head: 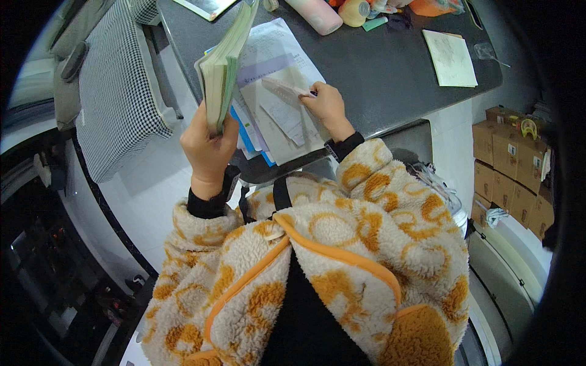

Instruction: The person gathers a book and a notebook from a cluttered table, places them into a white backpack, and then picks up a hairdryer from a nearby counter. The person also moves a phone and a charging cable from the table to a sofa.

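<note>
My left hand [209, 146] grips a thick book [222, 75] by its lower end and holds it upright, page edges showing, over the left part of the table. In my right hand [326, 106], a thin pinkish slip of paper [284, 90] is pinched between thumb and fingers. Below it lies a pile of loose papers [293, 50], with a small white slip [281, 118] on top and blue sheets [244, 130] sticking out at the lower left. Part of the pile is hidden behind the book and my hands.
On the dark table [380, 82] stand a pink bottle [316, 16], a yellow bottle [355, 13] and a green tube [375, 24]. A folded paper [449, 59] lies at the right. A houndstooth-covered bench [119, 96] is at the left, cardboard boxes [508, 160] at the right.
</note>
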The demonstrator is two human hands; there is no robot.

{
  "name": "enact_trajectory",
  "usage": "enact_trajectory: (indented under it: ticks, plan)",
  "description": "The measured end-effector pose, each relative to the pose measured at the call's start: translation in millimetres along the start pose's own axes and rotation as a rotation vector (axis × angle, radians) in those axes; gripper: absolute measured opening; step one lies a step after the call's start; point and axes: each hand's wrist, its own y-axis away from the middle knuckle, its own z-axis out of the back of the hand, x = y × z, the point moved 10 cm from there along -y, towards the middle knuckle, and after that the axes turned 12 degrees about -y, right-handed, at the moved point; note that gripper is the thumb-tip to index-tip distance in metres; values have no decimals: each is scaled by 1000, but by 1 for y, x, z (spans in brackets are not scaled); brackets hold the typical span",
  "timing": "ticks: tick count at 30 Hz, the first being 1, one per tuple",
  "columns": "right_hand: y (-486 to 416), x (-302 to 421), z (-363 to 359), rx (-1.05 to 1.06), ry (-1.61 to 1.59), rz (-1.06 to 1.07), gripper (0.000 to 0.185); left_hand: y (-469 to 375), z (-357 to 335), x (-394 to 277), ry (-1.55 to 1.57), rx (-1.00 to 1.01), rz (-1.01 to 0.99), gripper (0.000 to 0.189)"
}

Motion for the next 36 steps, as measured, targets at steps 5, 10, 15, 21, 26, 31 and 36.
enact_trajectory:
  ticks: [5, 10, 15, 21, 26, 31, 36]
  plan:
    - [-29, 32, 0, -57, -100, 91, 35, 2, 2, -4, -25, -30, -57, 40]
    - [-30, -18, 44, -121, -340, -54, 39, 30, -35, -22, -96, 108, -277, 60]
    - [-21, -132, 143, -278, -529, -313, 38, 87, -111, -40, -64, 427, -534, 58]
    - [-58, -165, 244, -618, -171, -165, 43, 119, -159, -35, -160, 717, -510, 66]
    - [-116, -163, 235, -355, -167, -81, 49, 121, -181, -42, -294, 862, -388, 76]
    - [-86, -173, 321, -798, 624, 31, 74, 117, -195, -49, -430, 895, -288, 86]
    - [-120, -237, 344, -408, 699, -234, 35, 88, -185, -72, -238, 913, -220, 80]
